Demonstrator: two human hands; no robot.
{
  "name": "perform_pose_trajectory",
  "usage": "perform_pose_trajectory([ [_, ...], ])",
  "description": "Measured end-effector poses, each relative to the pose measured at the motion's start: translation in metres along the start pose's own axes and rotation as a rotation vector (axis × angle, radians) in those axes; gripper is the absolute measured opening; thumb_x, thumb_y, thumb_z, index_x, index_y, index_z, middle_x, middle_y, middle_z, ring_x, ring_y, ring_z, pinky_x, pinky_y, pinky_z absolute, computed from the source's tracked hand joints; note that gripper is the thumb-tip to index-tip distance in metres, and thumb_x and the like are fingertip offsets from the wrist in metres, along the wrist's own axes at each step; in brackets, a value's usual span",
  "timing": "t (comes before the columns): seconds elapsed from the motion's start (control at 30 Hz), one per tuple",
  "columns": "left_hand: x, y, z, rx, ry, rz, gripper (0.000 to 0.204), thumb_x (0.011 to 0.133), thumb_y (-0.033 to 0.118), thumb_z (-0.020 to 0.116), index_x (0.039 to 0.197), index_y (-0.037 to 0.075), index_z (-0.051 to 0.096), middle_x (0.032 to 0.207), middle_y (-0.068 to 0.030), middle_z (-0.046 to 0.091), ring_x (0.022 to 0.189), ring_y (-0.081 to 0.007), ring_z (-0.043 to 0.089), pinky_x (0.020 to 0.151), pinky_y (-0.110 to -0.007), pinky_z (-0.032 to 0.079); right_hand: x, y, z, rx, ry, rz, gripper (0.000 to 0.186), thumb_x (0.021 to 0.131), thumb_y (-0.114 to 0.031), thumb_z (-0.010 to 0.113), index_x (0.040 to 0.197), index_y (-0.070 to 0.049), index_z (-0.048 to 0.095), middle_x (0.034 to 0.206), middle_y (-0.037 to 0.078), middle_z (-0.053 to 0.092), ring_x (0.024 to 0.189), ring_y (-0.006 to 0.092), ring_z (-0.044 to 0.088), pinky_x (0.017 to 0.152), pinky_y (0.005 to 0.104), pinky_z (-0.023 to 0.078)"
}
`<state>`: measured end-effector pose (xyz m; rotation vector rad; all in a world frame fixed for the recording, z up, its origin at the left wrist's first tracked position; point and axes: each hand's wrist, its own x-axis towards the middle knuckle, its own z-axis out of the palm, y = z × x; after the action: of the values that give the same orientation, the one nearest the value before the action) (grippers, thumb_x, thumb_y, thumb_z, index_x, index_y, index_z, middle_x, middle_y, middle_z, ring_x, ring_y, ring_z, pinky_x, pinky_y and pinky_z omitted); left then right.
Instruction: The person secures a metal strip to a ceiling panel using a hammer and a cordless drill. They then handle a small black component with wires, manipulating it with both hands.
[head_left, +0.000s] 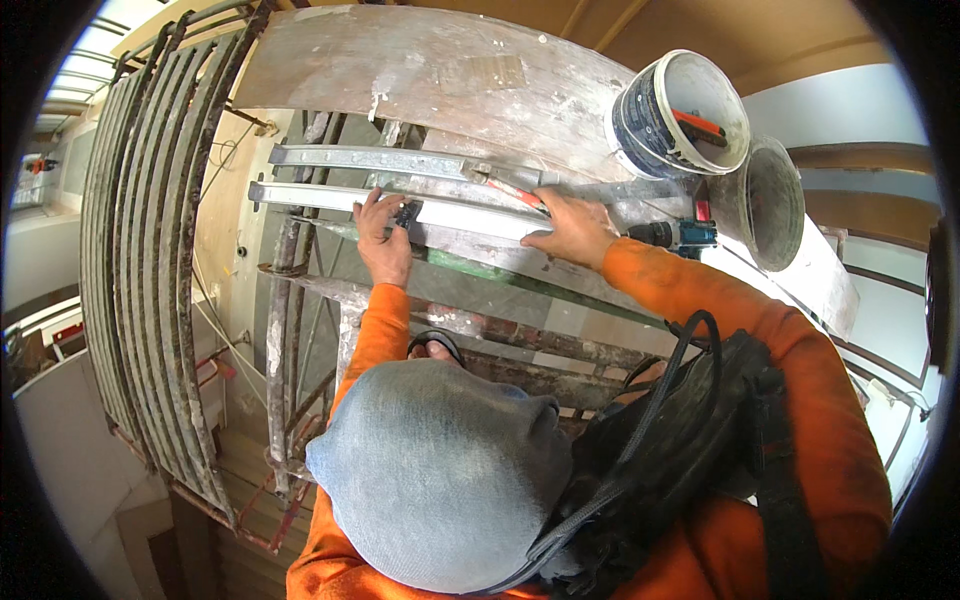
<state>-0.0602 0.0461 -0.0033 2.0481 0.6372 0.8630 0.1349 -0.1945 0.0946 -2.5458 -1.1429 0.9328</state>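
A long white metal strip lies crosswise on the scaffold boards. My left hand is closed at its left part, with a small black piece between thumb and fingers; the piece's exact kind is unclear. My right hand grips a hand tool with a red and whitish handle, its metal end pointing left; its kind I cannot make out. The thumb of that hand rests near the strip's right part. Beyond, roughly parallel, is a grey metal channel.
A bucket with an orange-red tool inside stands at the far right, beside a dirty grey bucket. A teal-and-black drill lies near my right forearm. Scaffold tubes run in front, with gaps between. A slatted metal panel stands left.
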Motion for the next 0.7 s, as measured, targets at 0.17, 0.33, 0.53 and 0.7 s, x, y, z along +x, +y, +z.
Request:
perform_pose_trajectory([
  [0.17, 0.008, 0.002, 0.002, 0.074, 0.043, -0.039, 0.029, 0.071, -0.005, 0.051, 0.094, 0.005, 0.067, 0.111, -0.0072, 0.070, 0.132, -0.0349, 0.055, 0.123, -0.053, 0.024, -0.003, 0.013, 0.022, -0.088, 0.017, -0.050, 0.053, 0.085, -0.042, 0.072, 0.126, -0.012, 0.058, 0.100, 0.019, 0.071, 0.099, 0.0381, 0.068, 0.083, 0.0484, 0.052],
  [0.33, 0.005, 0.027, -0.006, 0.127, -0.185, 0.286, 0.030, 0.065, -0.002, 0.060, 0.093, 0.006, 0.065, 0.107, -0.0087, 0.066, 0.118, -0.0390, 0.060, 0.104, -0.052, 0.042, 0.002, -0.008, 0.034, -0.001, 0.026, -0.036, 0.047, 0.086, -0.041, 0.072, 0.121, -0.011, 0.061, 0.098, 0.017, 0.072, 0.096, 0.0381, 0.069, 0.082, 0.0481, 0.052],
  [0.53, -0.023, 0.050, 0.007, 0.068, -0.140, 0.186, 0.034, 0.070, 0.003, 0.062, 0.101, 0.011, 0.073, 0.110, -0.0054, 0.072, 0.121, -0.0332, 0.060, 0.105, -0.048, 0.043, 0.021, -0.046, 0.038, 0.123, 0.068, -0.055, 0.050, 0.084, -0.038, 0.076, 0.122, -0.010, 0.061, 0.095, 0.017, 0.072, 0.092, 0.0403, 0.069, 0.080, 0.0503, 0.053],
  [0.7, -0.010, 0.028, 0.017, -0.148, -0.232, 0.042, 0.029, 0.077, -0.002, 0.063, 0.102, 0.009, 0.075, 0.110, -0.0074, 0.074, 0.122, -0.0310, 0.061, 0.107, -0.044, 0.044, 0.038, -0.044, 0.050, 0.221, 0.077, -0.081, 0.053, 0.082, -0.034, 0.078, 0.123, -0.007, 0.059, 0.097, 0.021, 0.071, 0.093, 0.0438, 0.067, 0.080, 0.0503, 0.052],
])
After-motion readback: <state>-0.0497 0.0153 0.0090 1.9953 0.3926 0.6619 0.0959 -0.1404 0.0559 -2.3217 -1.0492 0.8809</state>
